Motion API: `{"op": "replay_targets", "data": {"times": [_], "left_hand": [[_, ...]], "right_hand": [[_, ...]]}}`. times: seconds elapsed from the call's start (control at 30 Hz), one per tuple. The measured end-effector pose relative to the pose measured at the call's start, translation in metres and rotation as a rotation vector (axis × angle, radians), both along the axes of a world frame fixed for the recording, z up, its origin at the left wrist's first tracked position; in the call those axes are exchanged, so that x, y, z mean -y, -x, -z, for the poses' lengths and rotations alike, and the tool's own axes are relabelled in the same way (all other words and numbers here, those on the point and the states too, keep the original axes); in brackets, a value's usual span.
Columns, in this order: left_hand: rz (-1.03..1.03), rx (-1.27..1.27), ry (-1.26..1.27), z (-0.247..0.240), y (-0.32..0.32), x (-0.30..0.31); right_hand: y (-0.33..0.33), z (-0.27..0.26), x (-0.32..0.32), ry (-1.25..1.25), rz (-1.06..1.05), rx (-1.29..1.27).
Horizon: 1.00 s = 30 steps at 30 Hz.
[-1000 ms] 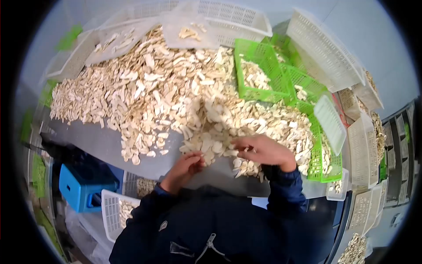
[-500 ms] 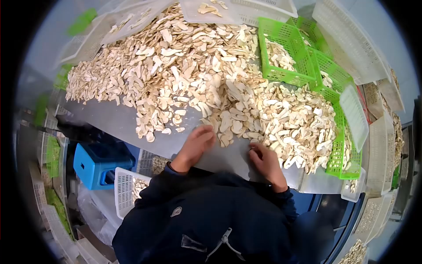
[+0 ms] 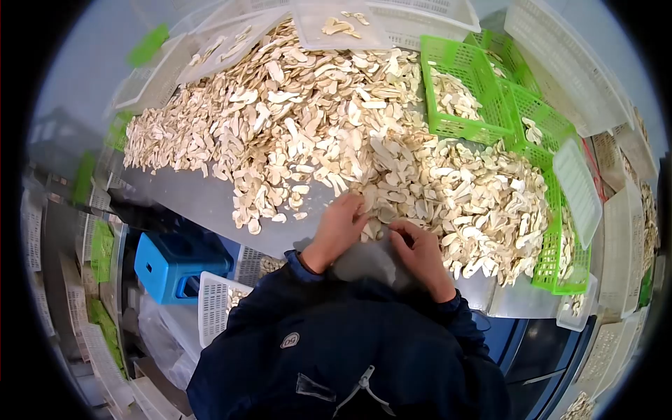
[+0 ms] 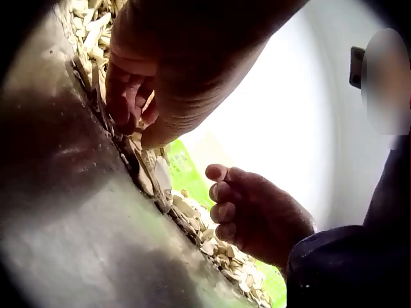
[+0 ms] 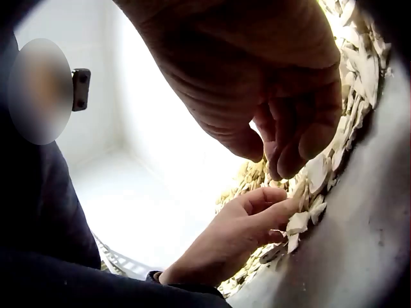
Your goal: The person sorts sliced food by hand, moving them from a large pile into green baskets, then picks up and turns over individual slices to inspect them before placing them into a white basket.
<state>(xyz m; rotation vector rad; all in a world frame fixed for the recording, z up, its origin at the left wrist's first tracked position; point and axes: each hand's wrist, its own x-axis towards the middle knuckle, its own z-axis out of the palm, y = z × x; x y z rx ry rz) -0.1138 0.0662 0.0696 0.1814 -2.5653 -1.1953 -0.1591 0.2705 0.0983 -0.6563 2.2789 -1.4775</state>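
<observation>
Pale, flat slices that look like dried mushroom (image 3: 392, 164) cover the table in a wide heap. At the heap's near edge is my left hand (image 3: 339, 227), with its fingertips among the slices. In the left wrist view its fingers (image 4: 122, 106) bend down towards the thumb at the slices' edge; I cannot tell whether a slice is pinched there. Just to the right my right hand (image 3: 420, 255) hovers with loosely curled fingers, the thumb side facing the left hand. In the right wrist view its fingertips (image 5: 289, 163) show no slice between them.
Green baskets (image 3: 462, 122) holding slices line the heap's right side. White crates (image 3: 567, 70) stand behind and to the right. At the back a translucent tray (image 3: 343, 38) bears a few slices. A blue stool (image 3: 178, 266) and a white basket (image 3: 210, 308) are below the table at left.
My right hand came down from over the slices to the table's near side, then turned towards the left. My left hand has moved forward and right into the heap's edge. The head view has shifted.
</observation>
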Motion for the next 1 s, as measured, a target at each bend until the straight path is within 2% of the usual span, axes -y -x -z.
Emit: {"op": "replay_targets", "data": {"times": [0.13, 0.23, 0.33, 0.43, 0.47, 0.5, 0.53, 0.57, 0.6, 0.63, 0.67, 0.7, 0.73, 0.8, 0.9, 0.93, 0.97, 1.0], "left_hand": [[-0.145, 0.096, -0.209, 0.002, -0.008, 0.005], [-0.089, 0.051, -0.740, 0.025, -0.012, 0.008], [-0.032, 0.104, -0.927, 0.026, -0.016, 0.005], [-0.027, 0.199, -0.823, 0.007, -0.019, -0.002], [0.092, 0.151, -0.777, 0.005, -0.024, -0.001], [0.087, 0.157, -0.888, 0.002, -0.023, -0.007], [0.123, 0.158, -0.928, 0.001, -0.023, -0.009], [0.091, 0.164, -0.953, 0.018, -0.025, -0.007], [0.050, 0.184, -0.947, 0.006, -0.025, -0.015], [0.124, 0.215, -0.972, 0.009, -0.024, -0.013], [0.184, 0.206, -0.959, 0.009, -0.026, -0.013], [0.158, 0.198, -1.166, 0.001, -0.023, -0.022], [0.145, 0.238, -1.267, -0.004, -0.020, -0.029], [0.044, 0.299, -1.453, -0.014, -0.020, -0.031], [0.287, 0.385, -1.523, -0.014, -0.011, -0.031], [0.386, 0.417, -1.547, -0.012, -0.011, -0.029], [0.231, 0.410, -1.505, -0.009, -0.015, -0.032], [0.180, 0.420, -1.494, -0.013, -0.015, -0.038]], "right_hand": [[-0.002, 0.003, 0.003, -0.025, -0.017, -0.003], [-0.005, 0.001, 0.006, -0.057, -0.029, -0.009], [-0.006, 0.004, 0.007, -0.049, -0.030, -0.003], [-0.006, -0.005, 0.008, -0.058, -0.069, -0.010], [-0.007, -0.006, 0.007, -0.055, -0.086, -0.014], [-0.005, -0.004, 0.006, -0.027, -0.106, -0.025], [-0.006, -0.013, 0.006, -0.137, -0.118, -0.034], [-0.008, 0.013, 0.006, 0.016, -0.091, -0.060], [-0.008, -0.002, 0.003, 0.041, -0.139, 0.032], [-0.013, 0.010, 0.005, 0.151, -0.090, -0.013], [-0.015, 0.002, 0.001, 0.158, -0.075, -0.024], [-0.019, -0.008, -0.004, 0.214, -0.061, -0.013], [-0.020, -0.006, -0.004, 0.127, -0.044, -0.026], [-0.020, -0.005, -0.003, 0.175, -0.032, 0.033], [-0.023, -0.008, -0.005, 0.523, 0.007, 0.209], [-0.023, -0.007, -0.008, 0.516, -0.011, 0.191], [-0.022, -0.004, -0.010, 0.508, -0.029, 0.173], [-0.021, -0.003, -0.012, 0.501, -0.049, 0.158]]}}
